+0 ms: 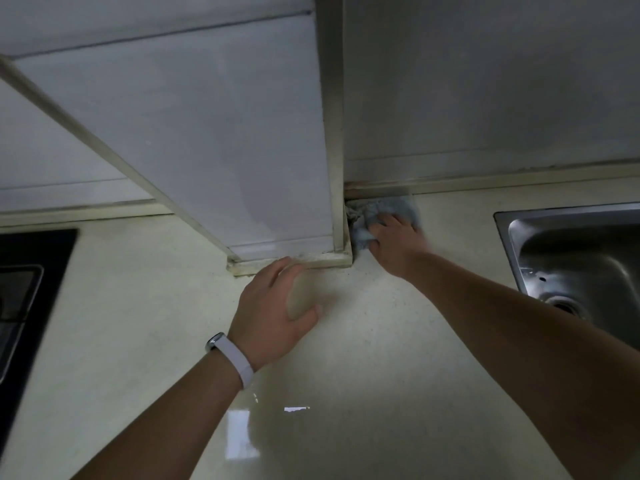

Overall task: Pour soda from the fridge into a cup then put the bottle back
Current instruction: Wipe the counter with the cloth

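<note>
My left hand (270,306), with a white band on its wrist, curls round a clear, blurred cup (302,293) that stands on the pale countertop (363,341) at the foot of a tiled pillar. My right hand (394,244) reaches to the corner between pillar and back wall. There it grips a crumpled blue-grey cloth (388,207) lying on the counter. Neither a soda bottle nor a fridge is in view.
The tiled pillar (242,150) juts out over the counter's middle. A steel sink (581,261) is set into the counter at the right. A black hob (24,299) lies at the left edge. Glossy counter stretches toward me.
</note>
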